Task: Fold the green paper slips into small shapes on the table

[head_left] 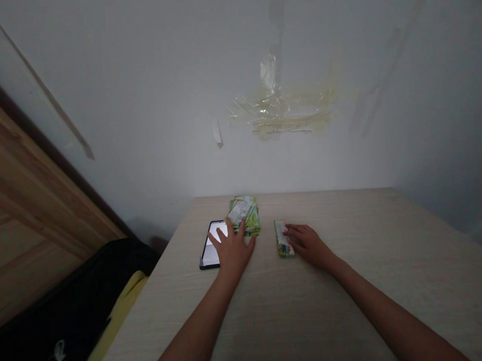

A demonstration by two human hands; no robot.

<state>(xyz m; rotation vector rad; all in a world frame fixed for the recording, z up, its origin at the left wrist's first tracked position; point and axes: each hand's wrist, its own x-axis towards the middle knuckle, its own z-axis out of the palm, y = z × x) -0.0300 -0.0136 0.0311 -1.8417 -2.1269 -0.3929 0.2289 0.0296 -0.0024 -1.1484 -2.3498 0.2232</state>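
Your left hand (232, 250) spreads wide over a phone (210, 256) and green card pile (252, 221); your right hand (311, 246) touches illegibly printed cards (281, 236), grip unclear.

On the table (369, 223): card stack (249, 216) at twelve o'clock; phone (210, 255) towards eleven, partly under left hand (232, 249); smaller card packet (281, 236) at one, partly under right hand (309, 245). Wall (163, 99) behind, at twelve.
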